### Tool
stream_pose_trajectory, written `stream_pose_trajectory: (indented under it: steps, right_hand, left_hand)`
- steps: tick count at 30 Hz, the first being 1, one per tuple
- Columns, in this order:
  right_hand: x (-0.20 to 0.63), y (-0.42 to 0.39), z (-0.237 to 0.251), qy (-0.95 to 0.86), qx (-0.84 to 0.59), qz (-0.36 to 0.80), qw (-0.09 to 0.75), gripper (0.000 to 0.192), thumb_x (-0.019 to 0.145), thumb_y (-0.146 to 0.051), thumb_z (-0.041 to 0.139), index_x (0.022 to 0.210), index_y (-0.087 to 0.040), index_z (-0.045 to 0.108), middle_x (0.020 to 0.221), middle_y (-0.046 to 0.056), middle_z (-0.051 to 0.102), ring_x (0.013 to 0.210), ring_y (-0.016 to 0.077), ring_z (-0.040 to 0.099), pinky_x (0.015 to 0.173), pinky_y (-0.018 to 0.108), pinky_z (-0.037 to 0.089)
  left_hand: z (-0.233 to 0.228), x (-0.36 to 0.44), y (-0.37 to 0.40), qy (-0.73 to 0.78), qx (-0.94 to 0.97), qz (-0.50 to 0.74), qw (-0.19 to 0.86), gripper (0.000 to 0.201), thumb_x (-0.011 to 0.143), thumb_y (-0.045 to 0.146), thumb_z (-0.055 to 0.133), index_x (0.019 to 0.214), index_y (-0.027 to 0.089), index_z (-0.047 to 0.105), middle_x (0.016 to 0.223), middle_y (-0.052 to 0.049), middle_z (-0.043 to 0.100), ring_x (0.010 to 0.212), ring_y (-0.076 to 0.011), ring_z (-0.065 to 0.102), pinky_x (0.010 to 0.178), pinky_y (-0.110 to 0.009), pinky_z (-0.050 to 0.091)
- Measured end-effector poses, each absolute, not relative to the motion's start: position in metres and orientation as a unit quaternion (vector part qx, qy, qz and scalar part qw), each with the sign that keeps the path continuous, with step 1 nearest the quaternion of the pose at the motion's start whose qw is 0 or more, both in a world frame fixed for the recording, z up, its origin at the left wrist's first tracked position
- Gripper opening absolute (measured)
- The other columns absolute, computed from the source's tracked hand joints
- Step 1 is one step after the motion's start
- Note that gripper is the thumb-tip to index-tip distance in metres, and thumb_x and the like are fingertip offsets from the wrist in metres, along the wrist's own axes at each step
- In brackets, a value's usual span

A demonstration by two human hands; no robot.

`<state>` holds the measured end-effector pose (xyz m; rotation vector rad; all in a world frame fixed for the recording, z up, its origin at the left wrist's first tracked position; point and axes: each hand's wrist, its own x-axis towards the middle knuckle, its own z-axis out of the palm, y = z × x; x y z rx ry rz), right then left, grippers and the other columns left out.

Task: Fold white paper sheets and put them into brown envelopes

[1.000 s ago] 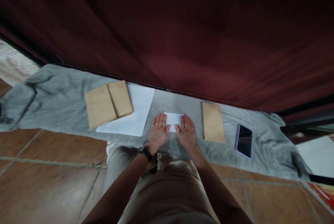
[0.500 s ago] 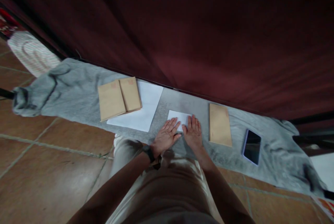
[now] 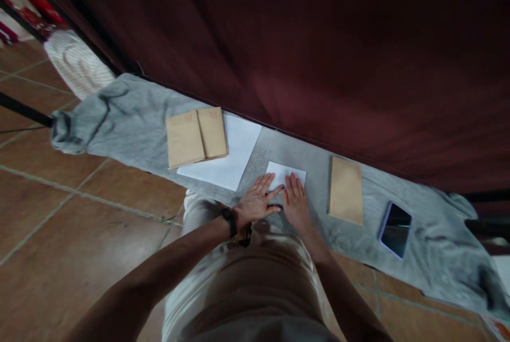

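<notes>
A small folded white paper (image 3: pixel 285 173) lies on a grey cloth (image 3: pixel 131 119) spread over the tiled floor. My left hand (image 3: pixel 257 202), a dark band on its wrist, lies flat with fingers spread at the paper's near left corner. My right hand (image 3: pixel 295 201) presses flat on the paper's near edge. The two hands touch each other. Neither hand grips anything.
Two brown envelopes (image 3: pixel 196 136) rest on a larger white sheet (image 3: pixel 231 159) to the left. A single brown envelope (image 3: pixel 346 190) and a dark phone (image 3: pixel 395 229) lie to the right. A dark red curtain (image 3: pixel 319 55) hangs behind the cloth. My knees (image 3: pixel 255 278) are below.
My left hand slid toward the near edge and right, off most of the paper, ending against my right hand. The camera view shifted so everything sits farther right.
</notes>
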<state>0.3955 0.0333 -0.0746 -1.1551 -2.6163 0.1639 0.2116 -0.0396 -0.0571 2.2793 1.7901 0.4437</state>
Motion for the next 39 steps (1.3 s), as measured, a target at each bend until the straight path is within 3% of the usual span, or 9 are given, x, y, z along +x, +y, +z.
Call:
stream_pose_trajectory:
  steps: [4,9,19,30,34,39]
  right_hand:
    - [0.395,0.023,-0.078,-0.913,-0.388,0.045,0.116,0.061,0.109,-0.038,0.031,0.159,-0.002,0.03,0.166,0.022,0.031,0.155,0.0305,0.027,0.124,0.053,0.028]
    - [0.407,0.019,-0.083,-0.905,-0.399,0.027,0.143,0.068,0.109,-0.044,0.03,0.161,-0.001,0.022,0.165,0.026,0.028,0.154,0.033,0.028,0.122,0.055,0.031]
    - [0.421,0.01,-0.087,-0.888,-0.427,0.016,0.17,0.069,0.109,-0.044,0.034,0.162,-0.002,0.021,0.164,0.026,0.031,0.152,0.0346,0.031,0.12,0.056,0.034]
    - [0.415,0.006,-0.087,-0.873,-0.448,0.003,0.195,0.068,0.108,-0.043,0.038,0.161,-0.003,0.025,0.163,0.024,0.036,0.151,0.0335,0.035,0.12,0.054,0.035]
    - [0.416,0.006,-0.086,-0.87,-0.452,0.006,0.196,0.063,0.108,-0.039,0.039,0.16,-0.004,0.031,0.161,0.023,0.04,0.15,0.0327,0.037,0.121,0.054,0.035]
    - [0.404,0.033,-0.071,-0.868,-0.458,0.05,0.182,0.048,0.108,-0.029,0.036,0.149,-0.009,0.052,0.153,0.018,0.053,0.145,0.0288,0.046,0.121,0.053,0.034]
  left_hand:
    - [-0.056,0.213,-0.04,0.609,0.778,0.125,0.096,0.08,0.095,0.065,0.052,0.159,0.02,0.035,0.171,-0.02,0.019,0.158,-0.0358,0.014,0.127,-0.053,0.016]
    - [-0.05,0.215,-0.041,0.609,0.782,0.098,0.091,0.082,0.097,0.065,0.048,0.159,0.014,0.034,0.169,-0.024,0.021,0.158,-0.0372,0.016,0.127,-0.052,0.015]
    - [-0.055,0.214,-0.042,0.613,0.776,0.126,0.079,0.08,0.097,0.063,0.05,0.16,0.016,0.034,0.169,-0.021,0.022,0.158,-0.0343,0.019,0.127,-0.052,0.018]
    - [-0.065,0.222,-0.027,0.68,0.715,0.161,0.011,0.064,0.107,0.047,0.031,0.157,0.007,0.036,0.164,-0.02,0.037,0.156,-0.0277,0.028,0.126,-0.048,0.028]
    - [-0.062,0.226,-0.002,0.685,0.713,0.148,0.022,0.058,0.107,0.037,0.03,0.155,0.007,0.04,0.164,-0.018,0.037,0.156,-0.0272,0.028,0.127,-0.049,0.027]
    - [-0.063,0.226,0.01,0.689,0.713,0.128,0.018,0.057,0.106,0.033,0.032,0.156,0.006,0.04,0.165,-0.017,0.034,0.156,-0.0274,0.026,0.128,-0.047,0.023]
